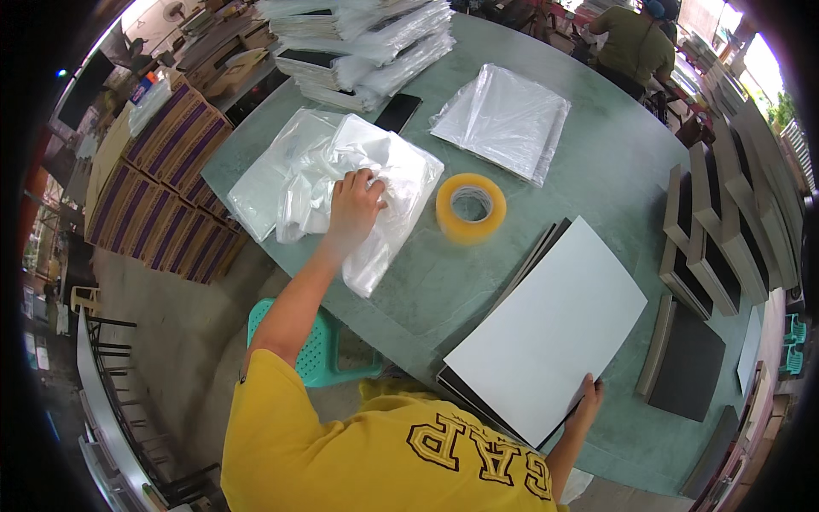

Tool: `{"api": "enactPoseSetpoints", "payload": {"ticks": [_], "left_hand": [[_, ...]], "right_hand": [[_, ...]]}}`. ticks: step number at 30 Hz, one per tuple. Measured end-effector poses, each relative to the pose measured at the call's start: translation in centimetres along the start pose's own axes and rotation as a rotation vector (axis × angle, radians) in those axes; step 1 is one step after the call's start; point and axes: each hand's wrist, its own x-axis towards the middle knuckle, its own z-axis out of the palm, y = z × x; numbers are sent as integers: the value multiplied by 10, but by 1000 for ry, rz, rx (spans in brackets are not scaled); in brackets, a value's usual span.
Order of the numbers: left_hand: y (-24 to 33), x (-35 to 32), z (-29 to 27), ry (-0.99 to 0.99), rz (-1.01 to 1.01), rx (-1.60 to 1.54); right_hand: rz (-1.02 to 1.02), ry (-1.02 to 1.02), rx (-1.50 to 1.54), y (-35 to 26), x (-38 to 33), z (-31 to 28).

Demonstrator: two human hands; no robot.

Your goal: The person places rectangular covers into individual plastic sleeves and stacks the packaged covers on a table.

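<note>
**Left hand on the clear bags, right hand at the white panel**

And here we are, a surface shared between two hands! The left hand rests on the crumpled bags, fingers bent and slightly apart on the top film; whether any plastic is pinched beneath them, I cannot tell. Over on the other side, the right hand meets the long right edge of the white panel, below its middle. Part of that hand is hidden, so clamped or merely steadying? No telling from up here.

Now look at the lie of things. The panel sits flat over dark panels that peek out along its left and near sides, its long axis slanting from near left to far right. The top bag leans much the same way. From the left fingers, the panel is off to the right and nearer the body; the right hand is plainly the closer one to it. From the right fingers, the bags are away to the left and farther out. And in between, just beside the bags, the tape roll lies on the green table, closer to the left hand.
</note>
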Motion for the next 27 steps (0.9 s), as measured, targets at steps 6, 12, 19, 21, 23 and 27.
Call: {"api": "enactPoseSetpoints", "payload": {"ticks": [6, 12, 19, 21, 23, 27], "left_hand": [[-33, 23, -12, 340, -214, -464], [21, 64, -102, 681, -345, -515], [190, 2, -48, -352, -273, -1182], [220, -3, -48, -577, -52, -1421], [238, -4, -32, -864, 109, -1626], [250, -8, 13, -1002, 47, -1371]], "right_hand": [[11, -27, -35, -3, 8, -7], [-357, 283, -253, -29, -13, 15], [-246, -598, -33, -44, -23, 94], [-261, -573, 141, -34, -26, 113], [-37, -491, 140, -42, -25, 114], [78, -392, 130, -39, -30, 81]]}}
